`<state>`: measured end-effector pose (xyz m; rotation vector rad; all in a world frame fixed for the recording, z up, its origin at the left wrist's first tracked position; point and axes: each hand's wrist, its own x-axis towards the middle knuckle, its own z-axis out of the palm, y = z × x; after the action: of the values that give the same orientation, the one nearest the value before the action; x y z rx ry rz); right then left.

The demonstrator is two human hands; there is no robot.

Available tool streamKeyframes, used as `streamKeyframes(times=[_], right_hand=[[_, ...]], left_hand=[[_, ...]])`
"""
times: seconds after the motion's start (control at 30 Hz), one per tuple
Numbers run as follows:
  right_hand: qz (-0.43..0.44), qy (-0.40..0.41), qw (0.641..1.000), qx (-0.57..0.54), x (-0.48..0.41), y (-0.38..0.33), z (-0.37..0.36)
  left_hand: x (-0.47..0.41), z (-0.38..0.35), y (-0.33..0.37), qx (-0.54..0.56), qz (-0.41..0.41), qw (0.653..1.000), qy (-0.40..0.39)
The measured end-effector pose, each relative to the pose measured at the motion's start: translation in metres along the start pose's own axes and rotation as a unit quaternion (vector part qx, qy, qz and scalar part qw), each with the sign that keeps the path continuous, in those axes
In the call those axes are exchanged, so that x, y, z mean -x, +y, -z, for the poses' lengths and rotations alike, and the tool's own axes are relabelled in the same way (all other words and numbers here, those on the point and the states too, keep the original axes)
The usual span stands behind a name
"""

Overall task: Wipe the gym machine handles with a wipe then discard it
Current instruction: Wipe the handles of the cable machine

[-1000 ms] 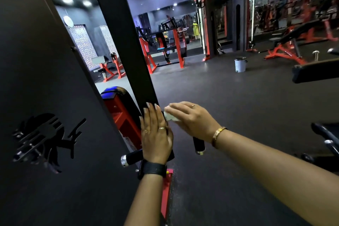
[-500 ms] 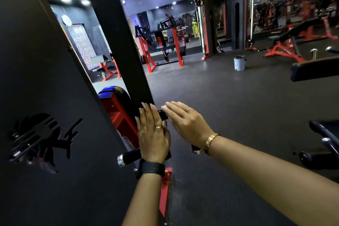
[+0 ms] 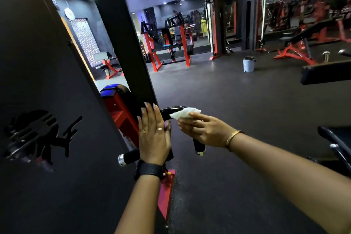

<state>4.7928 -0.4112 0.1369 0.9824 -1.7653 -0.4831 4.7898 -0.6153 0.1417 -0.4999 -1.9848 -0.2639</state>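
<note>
Floor [image 3: 237, 167]: dark speckled rubber matting running from the person's feet to the far wall. Room: a gym with dark walls and small ceiling spotlights.

Nearest, a black side panel [image 3: 57, 176] with a cut-out logo fills the left of the view and blocks everything behind it. A black upright post [image 3: 121, 40] rises beside it, with a red frame [image 3: 118, 114] at its foot.

The left hand [image 3: 153, 137] lies flat on the machine, its fingers [image 3: 150, 114] straight and close together, gripping nothing, tips against the base of the post. It covers the junction of the left grip [image 3: 130, 157]. A black watch [image 3: 150, 170] sits on that wrist.

The right hand [image 3: 204, 129] pinches the white wipe [image 3: 185, 113] between fingers and thumb. The wipe rests against the curved black handle bar [image 3: 171, 110], just beyond the left fingertips. The right grip [image 3: 198, 146] hangs below this hand, partly hidden by it. A gold bracelet [image 3: 232, 137] is on the wrist.

Mid-distance: a black pad [image 3: 326, 74] intrudes at the right edge. Further off, a pale lidded bin [image 3: 248, 63] stands alone on the floor, well apart from the hands. Beyond it are a red rack machine [image 3: 167, 43] and a red-framed bench [image 3: 302, 45].

Count: two hands, one wipe, two grips with chrome end caps, one bin, two rings on the left hand.
</note>
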Motion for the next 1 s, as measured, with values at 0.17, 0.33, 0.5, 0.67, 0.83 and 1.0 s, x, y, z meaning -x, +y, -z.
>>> streamKeyframes(times=[0.17,0.33,0.5,0.67,0.83,1.0], right_hand=[[0.039,-0.103,0.986,0.128,-0.02,-0.007,-0.007],[0.015,-0.152,0.973,0.173,-0.001,-0.039,-0.02],[-0.013,-0.174,0.973,0.152,0.011,-0.054,-0.027],[-0.043,-0.213,0.962,0.164,0.016,-0.041,-0.015],[-0.027,-0.292,0.947,0.132,0.016,-0.065,-0.023],[-0.001,-0.287,0.951,0.119,0.039,-0.084,-0.028]], left_hand=[[0.003,0.003,0.006,0.026,0.022,0.999,-0.014],[0.008,0.003,0.011,0.012,0.018,0.999,-0.032],[0.011,-0.003,0.026,0.0,-0.04,0.999,-0.032],[0.007,-0.009,0.031,-0.032,-0.053,0.996,-0.062],[0.007,-0.009,0.022,-0.045,-0.057,0.996,-0.059],[0.009,-0.006,0.02,-0.057,-0.057,0.995,-0.062]])
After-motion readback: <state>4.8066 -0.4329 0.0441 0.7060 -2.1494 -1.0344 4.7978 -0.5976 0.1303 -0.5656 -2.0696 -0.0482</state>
